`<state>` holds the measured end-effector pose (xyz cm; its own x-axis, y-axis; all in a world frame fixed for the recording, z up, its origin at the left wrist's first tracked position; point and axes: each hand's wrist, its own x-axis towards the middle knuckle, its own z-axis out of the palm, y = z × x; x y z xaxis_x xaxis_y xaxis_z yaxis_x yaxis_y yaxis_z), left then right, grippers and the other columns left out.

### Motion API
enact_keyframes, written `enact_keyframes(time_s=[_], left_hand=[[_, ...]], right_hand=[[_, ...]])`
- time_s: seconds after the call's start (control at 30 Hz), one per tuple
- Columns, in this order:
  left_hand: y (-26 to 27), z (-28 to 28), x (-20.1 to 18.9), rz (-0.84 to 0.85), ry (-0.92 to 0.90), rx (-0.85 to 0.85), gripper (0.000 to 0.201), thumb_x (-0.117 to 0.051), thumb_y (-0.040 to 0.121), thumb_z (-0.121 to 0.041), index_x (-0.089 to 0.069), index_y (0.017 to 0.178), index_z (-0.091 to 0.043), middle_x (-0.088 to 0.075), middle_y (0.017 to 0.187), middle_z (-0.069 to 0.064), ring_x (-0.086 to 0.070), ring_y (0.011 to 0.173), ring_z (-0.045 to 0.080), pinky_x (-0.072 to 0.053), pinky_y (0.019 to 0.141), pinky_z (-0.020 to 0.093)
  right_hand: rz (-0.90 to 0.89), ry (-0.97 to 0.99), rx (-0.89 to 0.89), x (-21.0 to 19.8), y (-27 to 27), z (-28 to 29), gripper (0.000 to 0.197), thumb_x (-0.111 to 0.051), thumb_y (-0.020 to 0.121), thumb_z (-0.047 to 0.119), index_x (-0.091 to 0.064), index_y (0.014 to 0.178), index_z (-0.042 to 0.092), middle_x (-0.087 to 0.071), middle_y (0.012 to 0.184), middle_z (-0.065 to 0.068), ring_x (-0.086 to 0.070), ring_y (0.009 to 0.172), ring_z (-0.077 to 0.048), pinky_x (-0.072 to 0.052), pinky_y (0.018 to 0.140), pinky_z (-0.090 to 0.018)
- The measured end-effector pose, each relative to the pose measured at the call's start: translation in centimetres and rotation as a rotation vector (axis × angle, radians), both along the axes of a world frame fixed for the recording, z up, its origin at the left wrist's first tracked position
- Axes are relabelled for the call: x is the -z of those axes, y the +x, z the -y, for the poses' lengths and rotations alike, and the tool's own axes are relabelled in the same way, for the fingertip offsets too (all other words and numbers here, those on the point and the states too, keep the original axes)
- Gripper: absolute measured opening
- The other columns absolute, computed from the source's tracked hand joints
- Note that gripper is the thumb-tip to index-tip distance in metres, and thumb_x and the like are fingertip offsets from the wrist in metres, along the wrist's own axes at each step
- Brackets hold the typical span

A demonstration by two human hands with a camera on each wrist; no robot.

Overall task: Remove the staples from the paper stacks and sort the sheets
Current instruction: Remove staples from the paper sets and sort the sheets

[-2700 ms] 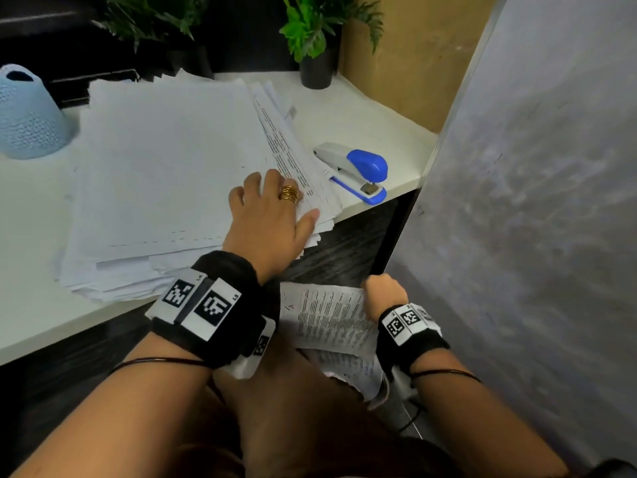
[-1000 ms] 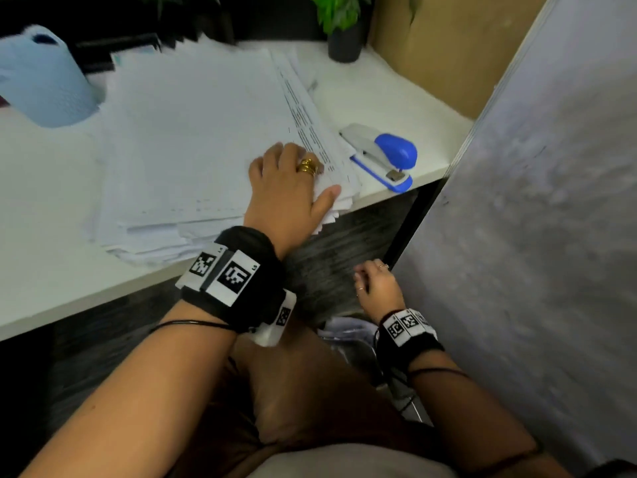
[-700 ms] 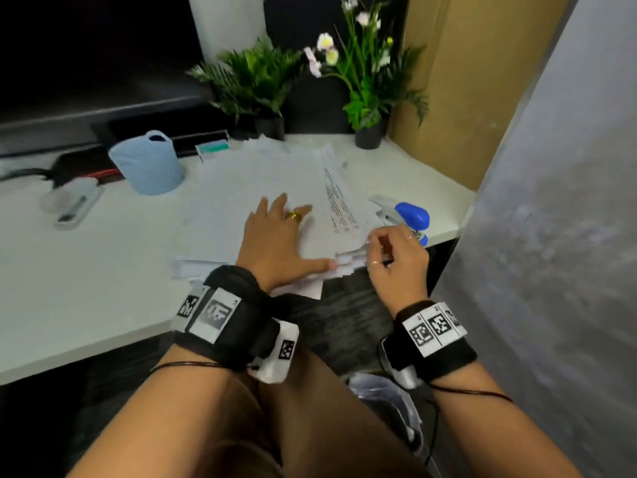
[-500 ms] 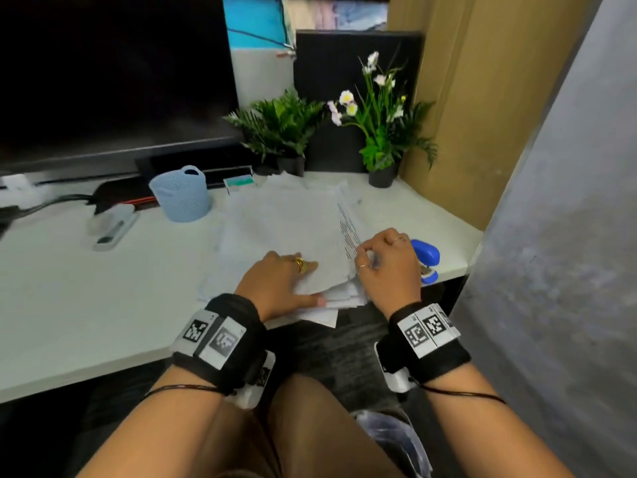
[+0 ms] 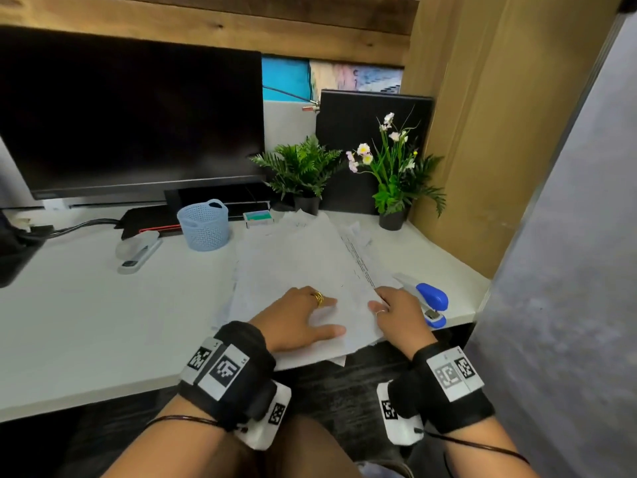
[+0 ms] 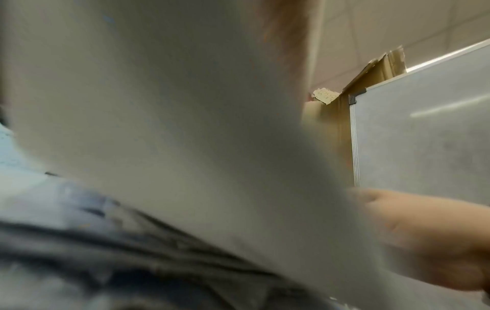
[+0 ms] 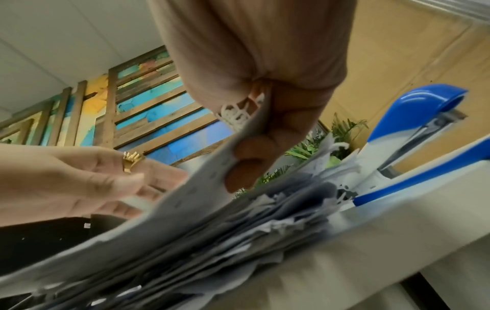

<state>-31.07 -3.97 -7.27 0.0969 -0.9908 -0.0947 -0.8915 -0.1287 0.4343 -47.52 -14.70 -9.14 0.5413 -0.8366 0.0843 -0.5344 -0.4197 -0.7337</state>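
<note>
A thick, ragged stack of white sheets (image 5: 303, 263) lies on the white desk (image 5: 86, 322). My left hand (image 5: 327, 315), wearing a gold ring, rests flat on the stack's near end with straight fingers. My right hand (image 5: 382, 303) is at the stack's right edge. In the right wrist view its fingers (image 7: 246, 163) pinch the edge of the top sheet (image 7: 185, 199) and lift it off the stack (image 7: 212, 241). The left hand (image 7: 106, 180) shows beyond that sheet. The left wrist view is blurred by paper close to the lens, with the right hand (image 6: 424, 241) at its right.
A blue-and-white stapler (image 5: 429, 300) lies just right of my right hand. A grey stapler (image 5: 139, 251) and a blue mesh basket (image 5: 204, 224) sit at the back left, before a dark monitor (image 5: 131, 119). Two potted plants (image 5: 393, 174) stand behind. A grey partition (image 5: 568, 270) bounds the right.
My right hand let go of a printed sheet below the desk, rose to the stack's right edge and pinched the top sheet. The left hand stayed on the stack. The head view tilted up.
</note>
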Motion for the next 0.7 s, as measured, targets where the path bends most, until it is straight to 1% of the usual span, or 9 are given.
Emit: enact_keyframes(time_s=[0.1,0.2,0.3,0.37,0.43,0.5,0.57,0.63,0.7], left_hand=[[1.3,0.0,-1.8,0.111,-0.176,-0.076,0.064,-0.058,0.088,-0.046,-0.033,0.145,-0.029,-0.021,0.153,0.001,-0.018,0.140,0.020,-0.023,0.114,0.037],[2.2,0.9,-3.9,0.423,-0.339,-0.144,0.078,-0.060,0.089,-0.040,-0.012,0.150,-0.032,0.008,0.158,0.003,0.006,0.145,0.027,-0.008,0.117,0.042],[3.0,2.2,-5.1,0.661,-0.318,-0.095,0.085,-0.059,0.088,-0.043,-0.002,0.150,-0.033,0.019,0.157,0.003,0.019,0.143,0.029,0.009,0.114,0.047],[3.7,3.0,-5.5,0.761,-0.242,-0.045,0.077,-0.056,0.090,-0.042,-0.008,0.150,-0.033,0.006,0.159,0.003,0.013,0.145,0.028,0.012,0.111,0.054],[4.4,3.4,-5.7,0.805,-0.208,-0.035,0.053,-0.050,0.096,-0.033,-0.028,0.145,-0.032,-0.029,0.150,0.000,-0.013,0.144,0.024,0.013,0.109,0.057],[4.9,3.5,-5.7,0.763,-0.178,-0.051,0.035,-0.042,0.099,-0.020,-0.047,0.131,-0.031,-0.054,0.128,-0.005,-0.042,0.129,0.018,0.011,0.112,0.054],[5.4,3.5,-5.3,0.693,-0.136,-0.055,0.034,-0.039,0.098,-0.014,-0.053,0.126,-0.027,-0.058,0.123,-0.005,-0.051,0.119,0.017,-0.004,0.116,0.045],[5.7,3.3,-4.6,0.677,-0.138,-0.049,0.030,-0.039,0.099,-0.017,-0.056,0.123,-0.026,-0.058,0.122,-0.003,-0.054,0.113,0.018,-0.025,0.106,0.035],[5.7,3.2,-4.1,0.671,-0.168,-0.046,0.030,-0.038,0.099,-0.019,-0.056,0.123,-0.025,-0.057,0.121,-0.003,-0.054,0.109,0.018,-0.032,0.094,0.032]], right_hand=[[0.158,0.044,-0.038,0.1,-0.8,-0.2,0.042,-0.038,0.094,-0.010,-0.053,0.125,0.013,-0.052,0.115,0.004,-0.048,0.102,-0.006,-0.033,0.068,0.008],[0.235,-0.004,-0.099,0.6,-1.3,0.2,0.039,-0.042,0.094,-0.007,-0.056,0.112,0.024,-0.059,0.109,0.006,-0.053,0.107,-0.009,-0.035,0.076,0.006],[0.227,-0.016,-0.110,0.7,-1.7,1.3,0.033,-0.045,0.095,-0.002,-0.060,0.112,0.021,-0.064,0.106,0.004,-0.057,0.102,-0.009,-0.036,0.077,0.003],[0.188,-0.040,-0.140,0.5,-2.0,2.2,0.032,-0.047,0.094,-0.002,-0.063,0.114,0.018,-0.066,0.106,0.004,-0.059,0.102,-0.009,-0.038,0.081,0.000],[0.117,-0.053,-0.193,0.0,-2.2,3.0,0.034,-0.048,0.094,-0.001,-0.065,0.112,0.022,-0.067,0.105,0.007,-0.059,0.102,-0.007,-0.040,0.087,-0.006],[0.042,-0.038,-0.233,-0.4,-2.0,3.8,0.033,-0.051,0.093,0.002,-0.067,0.107,0.027,-0.068,0.102,0.009,-0.060,0.100,-0.007,-0.045,0.090,-0.017],[0.020,-0.096,-0.195,-0.9,-1.7,4.4,0.022,-0.056,0.092,0.012,-0.069,0.098,0.029,-0.070,0.097,0.009,-0.060,0.096,-0.010,-0.046,0.085,-0.024],[0.015,-0.266,-0.050,-1.3,-1.5,5.3,0.013,-0.059,0.091,0.024,-0.070,0.098,0.025,-0.069,0.098,0.005,-0.056,0.096,-0.013,-0.043,0.082,-0.027],[-0.149,-0.468,0.124,-1.3,-1.4,6.4,0.022,-0.055,0.092,0.031,-0.069,0.105,0.020,-0.065,0.107,-0.002,-0.052,0.105,-0.020,-0.041,0.086,-0.032]])
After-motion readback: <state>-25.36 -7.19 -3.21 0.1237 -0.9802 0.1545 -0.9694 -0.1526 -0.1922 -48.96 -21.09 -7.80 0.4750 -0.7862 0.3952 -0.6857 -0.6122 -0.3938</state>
